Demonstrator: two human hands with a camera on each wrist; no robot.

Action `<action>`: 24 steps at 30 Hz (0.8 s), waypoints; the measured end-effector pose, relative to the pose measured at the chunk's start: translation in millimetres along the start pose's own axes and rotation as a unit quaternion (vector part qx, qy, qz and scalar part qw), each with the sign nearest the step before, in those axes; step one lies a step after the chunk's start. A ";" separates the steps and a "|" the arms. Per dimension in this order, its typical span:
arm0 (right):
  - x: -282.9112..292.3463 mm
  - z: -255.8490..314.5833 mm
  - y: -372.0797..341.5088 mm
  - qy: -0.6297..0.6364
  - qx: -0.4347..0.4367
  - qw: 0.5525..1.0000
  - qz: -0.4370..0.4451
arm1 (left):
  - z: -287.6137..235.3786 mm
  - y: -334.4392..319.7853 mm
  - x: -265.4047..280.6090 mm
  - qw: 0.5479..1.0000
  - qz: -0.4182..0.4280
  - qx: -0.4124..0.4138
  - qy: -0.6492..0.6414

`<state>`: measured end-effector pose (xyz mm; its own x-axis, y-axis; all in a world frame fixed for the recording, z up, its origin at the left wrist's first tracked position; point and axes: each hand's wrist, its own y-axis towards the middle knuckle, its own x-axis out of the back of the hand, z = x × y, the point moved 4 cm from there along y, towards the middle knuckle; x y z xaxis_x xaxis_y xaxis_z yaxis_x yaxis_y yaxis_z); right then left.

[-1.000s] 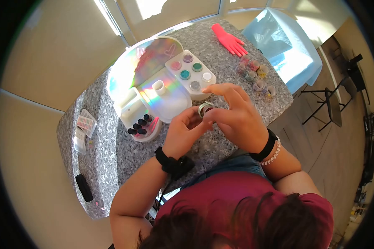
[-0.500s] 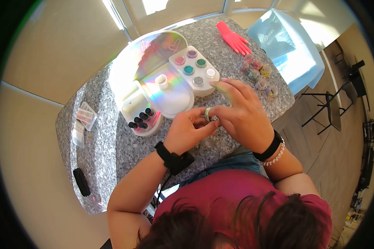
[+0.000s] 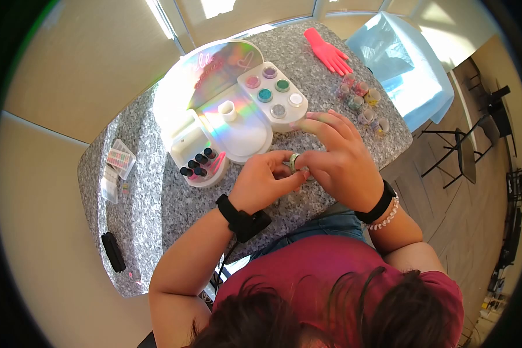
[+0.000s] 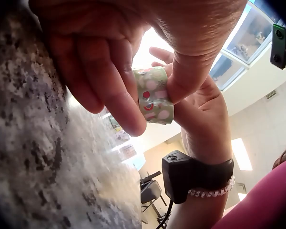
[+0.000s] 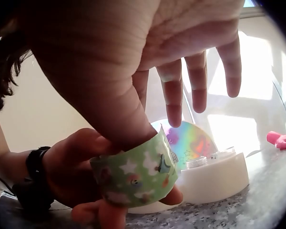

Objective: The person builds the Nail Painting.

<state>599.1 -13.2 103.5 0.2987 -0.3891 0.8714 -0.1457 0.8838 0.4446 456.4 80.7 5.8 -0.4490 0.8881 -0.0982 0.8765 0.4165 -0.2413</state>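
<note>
Between both hands is a curled band of pale green film (image 5: 136, 174), printed with small stars and figures. My left hand (image 3: 258, 181) pinches this green band (image 4: 153, 95) between thumb and fingers, seen close in the left wrist view. On the other side, my right hand (image 3: 343, 167) pinches it with thumb and index finger, the thumb tip hidden behind the band in the right wrist view. The other right fingers (image 5: 199, 88) are spread out and touch nothing. Both hands are held over the near edge of the granite-patterned table.
A white nail-art stand (image 3: 246, 149) with an iridescent back holds glitter pots (image 3: 265, 95) and black-capped bottles (image 3: 200, 158). Farther right are a pink model hand (image 3: 329, 53) and several small jars (image 3: 359, 89). Clear cases (image 3: 120, 159) and a black pouch (image 3: 113, 252) lie at left.
The green band has turned between my fingers, its opening less visible from above now. My right fingers have shifted slightly upward and away from it. The head view has moved a little.
</note>
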 end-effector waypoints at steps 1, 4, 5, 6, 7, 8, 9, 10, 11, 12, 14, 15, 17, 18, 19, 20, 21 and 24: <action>-0.6 0.1 0.0 0.000 0.001 1.000 0.000 | 0.6 0.2 0.8 1.000 0.002 0.004 0.011; -2.8 -0.5 -0.9 -0.019 -0.018 1.000 -0.001 | 0.3 0.1 0.8 1.000 0.003 0.006 0.010; -3.2 0.1 -0.7 -0.033 -0.021 0.999 -0.004 | -0.4 0.0 0.3 1.000 0.002 0.004 -0.001; -3.5 0.6 -0.9 -0.047 -0.023 0.999 -0.006 | -0.8 0.2 0.0 1.000 0.002 0.004 -0.001; -3.2 1.5 -1.3 -0.047 -0.024 0.999 -0.005 | -1.2 0.3 -0.1 1.000 -0.001 0.005 -0.004; -2.5 1.9 -1.7 -0.063 -0.035 0.997 0.000 | -1.6 0.1 -0.1 1.000 -0.004 0.006 -0.007; -2.1 1.8 -1.7 -0.079 -0.045 0.996 0.004 | -2.9 -0.5 0.2 1.000 -0.005 0.007 -0.007; -1.8 1.6 -1.7 -0.078 -0.045 0.996 0.005 | -3.9 -1.2 0.5 1.000 -0.005 0.014 -0.012; -1.8 0.8 -2.0 -0.078 -0.045 0.996 0.010 | -3.9 -1.6 0.6 1.000 -0.006 0.021 -0.016; -1.7 -0.2 -2.2 -0.078 -0.045 0.996 0.016 | -2.9 -1.6 0.6 1.000 -0.006 0.022 -0.017; -2.0 -3.0 -0.4 -0.051 -0.026 0.998 0.027 | -1.4 -1.8 1.2 1.000 -0.015 0.009 0.004; -2.8 -2.8 0.0 -0.025 -0.006 0.999 0.037 | -1.3 -2.3 1.1 1.000 -0.016 0.009 0.004; -3.3 -3.5 -0.5 -0.020 -0.004 0.999 0.040 | -1.8 -3.0 0.0 1.000 0.000 0.007 -0.001; -3.8 -3.7 -0.4 -0.016 -0.002 0.999 0.042 | -1.1 -2.8 0.4 1.000 -0.001 0.007 -0.001; -3.9 -3.1 -1.1 -0.016 -0.002 0.999 0.043 | 0.2 -2.3 0.7 1.000 -0.001 0.006 -0.005; -3.9 -3.5 -2.4 -0.025 -0.021 0.999 0.043 | 0.9 -2.1 1.0 1.000 0.000 0.004 -0.010; -3.8 -4.2 -3.4 -0.034 -0.041 0.998 0.043 | -1.7 -2.3 1.3 1.000 0.000 0.004 -0.010; -2.7 -2.9 -3.4 -0.057 -0.051 0.996 0.048 | -6.9 -3.3 0.4 1.000 0.016 0.020 0.009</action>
<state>601.5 -14.4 99.0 0.1787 -0.3239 0.9291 -0.0704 0.9376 0.3404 454.6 81.0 13.2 -0.4172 0.9043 -0.0900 0.8829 0.3799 -0.2761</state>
